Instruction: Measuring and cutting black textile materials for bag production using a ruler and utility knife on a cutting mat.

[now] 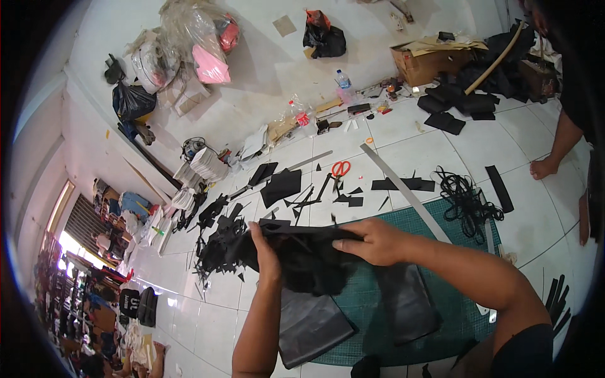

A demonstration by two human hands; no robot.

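Between both hands, a bundle of black fabric hangs over a green cutting mat. My left hand grips its left side, thumb upright and the other fingers hidden behind the cloth. At the upper right edge, my right hand pinches the fabric between thumb and fingers. Lying on the mat, partly under my arms, are a smooth black sheet at the left and another black panel at the right. A long steel ruler slants across the mat's far edge.
Orange-handled scissors lie among black offcuts on the white tiles. Black scraps heap up at the left, and tangled black cord sits at the right. A cardboard box stands by the wall. Another person's bare foot shows at right.
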